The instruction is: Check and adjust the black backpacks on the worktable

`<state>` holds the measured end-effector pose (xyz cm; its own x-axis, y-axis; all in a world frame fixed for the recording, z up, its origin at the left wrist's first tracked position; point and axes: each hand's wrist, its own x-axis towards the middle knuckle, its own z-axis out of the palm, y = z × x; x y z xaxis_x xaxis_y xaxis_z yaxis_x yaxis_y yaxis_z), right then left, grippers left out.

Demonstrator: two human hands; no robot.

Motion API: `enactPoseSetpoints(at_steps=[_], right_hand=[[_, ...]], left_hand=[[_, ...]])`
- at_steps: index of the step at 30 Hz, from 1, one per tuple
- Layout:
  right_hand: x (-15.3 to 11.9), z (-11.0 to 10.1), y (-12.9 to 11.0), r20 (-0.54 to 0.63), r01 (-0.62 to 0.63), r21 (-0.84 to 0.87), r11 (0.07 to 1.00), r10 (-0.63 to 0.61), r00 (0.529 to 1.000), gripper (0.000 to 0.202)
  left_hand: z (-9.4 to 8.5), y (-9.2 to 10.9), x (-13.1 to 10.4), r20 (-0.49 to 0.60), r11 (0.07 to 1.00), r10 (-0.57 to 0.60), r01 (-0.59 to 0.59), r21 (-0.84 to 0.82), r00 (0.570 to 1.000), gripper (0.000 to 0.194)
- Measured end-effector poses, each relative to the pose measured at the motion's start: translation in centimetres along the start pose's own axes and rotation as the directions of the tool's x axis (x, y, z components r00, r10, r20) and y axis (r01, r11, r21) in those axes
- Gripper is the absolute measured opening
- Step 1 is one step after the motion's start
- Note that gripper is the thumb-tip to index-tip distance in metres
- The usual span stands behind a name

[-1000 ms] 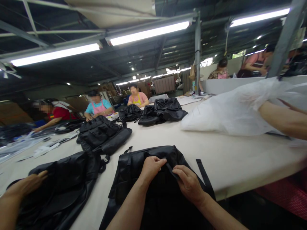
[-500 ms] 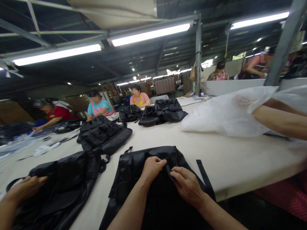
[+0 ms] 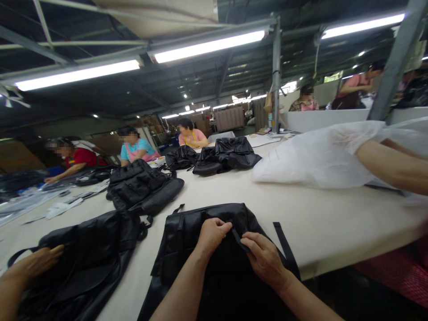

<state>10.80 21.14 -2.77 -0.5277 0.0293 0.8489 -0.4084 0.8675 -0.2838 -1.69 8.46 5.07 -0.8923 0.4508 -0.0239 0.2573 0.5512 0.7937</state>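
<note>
A black bag (image 3: 182, 236) lies flat on the pale table (image 3: 321, 223) right in front of me, its near end hanging over the table edge. My left hand (image 3: 211, 234) and my right hand (image 3: 264, 256) rest on top of it, close together. Both pinch a narrow black strap (image 3: 238, 236) that runs between the thumbs. Another loose strap (image 3: 284, 245) lies to the right of my right hand.
A co-worker's hand (image 3: 33, 263) lies on a second black bag (image 3: 87, 254) at the left. A forearm (image 3: 391, 167) at the right holds a white plastic bag (image 3: 314, 158). More black bags (image 3: 143, 187) lie farther along; several people sit at the far side.
My hands have barely shifted on the strap. The co-worker's hand at the left has slid lower and nearer on the second bag. The white plastic bag has sunk a little.
</note>
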Motion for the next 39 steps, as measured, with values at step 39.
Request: enactPoseSetpoints(at_steps=[39], right_hand=[[7.1,0.2,-0.1,0.681,-0.945,0.303,0.121,0.666,0.303,0.01]], left_hand=[[3.2,-3.1,-2.8,-0.264,0.958,0.246,-0.275,-0.08,0.933,0.01]])
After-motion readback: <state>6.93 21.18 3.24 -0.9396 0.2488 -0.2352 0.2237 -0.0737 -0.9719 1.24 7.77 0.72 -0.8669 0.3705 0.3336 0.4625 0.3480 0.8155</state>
